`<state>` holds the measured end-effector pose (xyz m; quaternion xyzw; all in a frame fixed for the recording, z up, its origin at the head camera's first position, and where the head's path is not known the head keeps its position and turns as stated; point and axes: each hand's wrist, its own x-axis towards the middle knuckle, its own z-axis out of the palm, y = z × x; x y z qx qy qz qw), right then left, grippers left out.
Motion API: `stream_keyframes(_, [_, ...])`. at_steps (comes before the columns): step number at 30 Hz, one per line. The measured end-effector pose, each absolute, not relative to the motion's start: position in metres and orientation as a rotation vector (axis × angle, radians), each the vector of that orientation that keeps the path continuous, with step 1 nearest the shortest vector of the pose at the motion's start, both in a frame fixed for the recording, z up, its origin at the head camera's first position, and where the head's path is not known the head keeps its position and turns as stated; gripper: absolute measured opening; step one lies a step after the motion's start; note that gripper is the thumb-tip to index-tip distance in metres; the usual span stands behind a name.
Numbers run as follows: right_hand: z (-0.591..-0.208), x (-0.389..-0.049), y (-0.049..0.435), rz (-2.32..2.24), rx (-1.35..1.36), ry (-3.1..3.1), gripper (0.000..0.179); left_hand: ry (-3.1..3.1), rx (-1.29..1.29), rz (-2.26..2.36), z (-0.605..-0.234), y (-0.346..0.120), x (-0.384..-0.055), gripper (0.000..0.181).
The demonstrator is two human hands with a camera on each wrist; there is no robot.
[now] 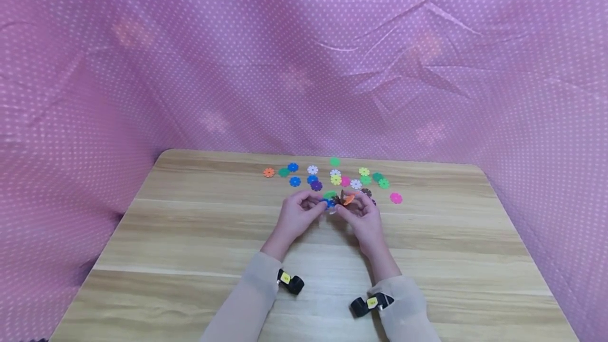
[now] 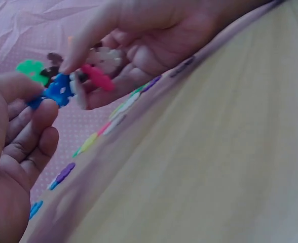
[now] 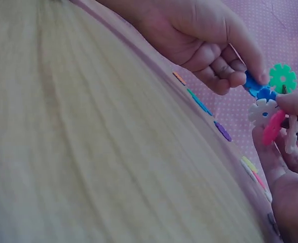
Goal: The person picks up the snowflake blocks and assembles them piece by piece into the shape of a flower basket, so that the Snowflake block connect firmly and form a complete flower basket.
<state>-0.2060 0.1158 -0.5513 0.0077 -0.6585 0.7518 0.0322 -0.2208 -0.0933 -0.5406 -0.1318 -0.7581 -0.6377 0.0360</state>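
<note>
Both hands meet over the table around a small cluster of joined, notched plastic snowflake discs. My left hand (image 1: 295,216) pinches a blue disc (image 3: 252,84) between thumb and fingers at the cluster's left side. Gripping the cluster from the other side is my right hand (image 1: 366,223), its thumb and fingers around the joined discs. Green (image 3: 283,77), white (image 3: 262,112), pink (image 3: 274,126), brown and orange (image 1: 349,199) discs stick out of it at different angles. A second blue disc (image 3: 266,93) shows beside the pinched one, partly hidden by the right thumb.
Loose discs lie scattered along the table's far side, among them an orange disc (image 1: 268,172), a purple disc (image 1: 316,186) and a pink disc (image 1: 396,198). Pink dotted cloth (image 1: 304,67) hangs behind and beside the wooden table (image 1: 190,257). Each wrist wears a black camera strap.
</note>
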Motion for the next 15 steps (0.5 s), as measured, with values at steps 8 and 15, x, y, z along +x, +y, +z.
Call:
stream_keyframes(8, [-0.550,-0.206,0.117,2.434,0.022,-1.886,0.049,-2.383,-0.300,-1.748,-0.545,-0.119,-0.235,0.022])
stream_keyframes(15, [-0.548,-0.207,0.117,2.504,-0.060,-1.814,0.037,-2.673,-0.307,-1.279,-0.549,-0.136,-0.244,0.052])
